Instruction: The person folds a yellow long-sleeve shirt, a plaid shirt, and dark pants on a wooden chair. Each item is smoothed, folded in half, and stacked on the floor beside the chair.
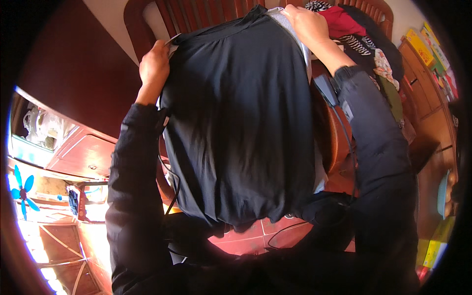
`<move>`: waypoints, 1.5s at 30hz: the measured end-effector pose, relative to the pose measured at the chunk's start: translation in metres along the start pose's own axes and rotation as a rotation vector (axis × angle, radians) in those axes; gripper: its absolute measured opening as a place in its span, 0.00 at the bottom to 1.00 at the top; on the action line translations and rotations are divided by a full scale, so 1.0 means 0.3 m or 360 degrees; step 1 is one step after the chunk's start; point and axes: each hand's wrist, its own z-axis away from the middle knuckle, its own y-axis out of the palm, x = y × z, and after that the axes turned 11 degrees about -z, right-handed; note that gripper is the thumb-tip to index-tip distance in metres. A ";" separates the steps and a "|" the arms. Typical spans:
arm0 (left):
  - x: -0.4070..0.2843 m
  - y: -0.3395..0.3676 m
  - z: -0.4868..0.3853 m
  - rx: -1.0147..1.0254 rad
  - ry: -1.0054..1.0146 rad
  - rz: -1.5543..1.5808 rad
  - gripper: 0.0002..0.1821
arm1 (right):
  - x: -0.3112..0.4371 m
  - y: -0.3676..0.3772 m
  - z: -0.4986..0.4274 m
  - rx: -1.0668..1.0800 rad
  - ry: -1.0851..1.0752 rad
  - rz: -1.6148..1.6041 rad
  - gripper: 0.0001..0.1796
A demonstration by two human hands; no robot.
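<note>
A black cloth garment (239, 121) hangs spread between my two hands, its lower edge falling near my knees. My left hand (155, 66) grips its upper left corner. At the upper right corner my right hand (309, 25) pinches the black cloth together with a light grey fabric (291, 27) that shows behind it. The folds run mostly downward, and the front of the garment hides most of the grey layer. Whether the two fabrics are one piece I cannot tell.
Behind the garment stands a slatted wooden chair (199, 14). Piled clothes (346, 25) lie to the right. A wooden cabinet (424, 92) carries yellow boxes (418, 46). Cables run along both sleeves. At left are a dark red panel (81, 73) and a blue fan (23, 193).
</note>
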 end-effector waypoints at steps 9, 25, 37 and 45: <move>0.005 0.342 0.117 0.0277 -0.0050 -0.0502 0.25 | 0.215 0.278 0.360 0.0449 0.0295 -0.0268 0.25; -0.198 0.148 0.785 0.0987 0.0766 -0.0360 0.40 | 0.598 -0.011 0.875 0.1463 0.0393 -0.0442 0.43; -0.179 -0.141 1.150 0.1267 0.1082 -0.0179 0.43 | 0.746 -0.493 1.315 0.0391 0.2078 -0.1200 0.26; -0.179 -0.175 1.182 0.1279 0.0933 -0.0131 0.41 | 0.791 -0.542 1.382 0.0690 0.1885 -0.0962 0.33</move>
